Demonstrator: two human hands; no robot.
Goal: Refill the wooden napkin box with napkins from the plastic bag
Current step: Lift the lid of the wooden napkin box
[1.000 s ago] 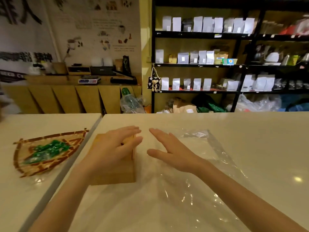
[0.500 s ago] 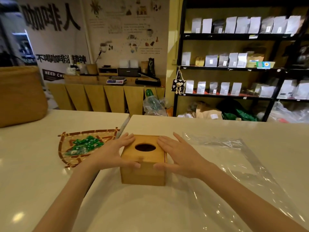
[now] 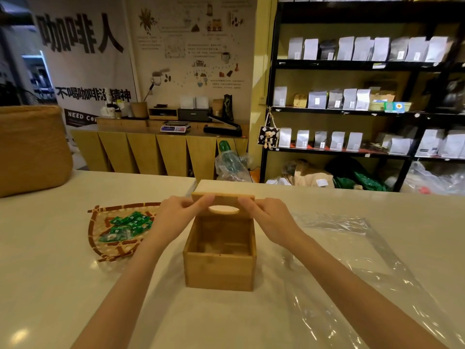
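Nearest me, the wooden napkin box (image 3: 219,260) stood open on the tabletop (image 3: 50,260), its interior apparently bare of napkins; I judged the refill itself not begun. The plastic bag (image 3: 352,248) lay flat at three o'clock of the box, no napkins discernible in it. Farther off, at twelve o'clock, my left hand (image 3: 173,217) and right hand (image 3: 269,220) each pinched an end of the lid (image 3: 224,201), raised on edge over the box's far wall.

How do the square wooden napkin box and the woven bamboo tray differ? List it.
The wooden napkin box is deep, plain and shows no contents; the woven bamboo tray is shallow and holds green packets. Both hands, left and right, pinch the box's lid; nothing touches the tray. Both rest on the white counter.
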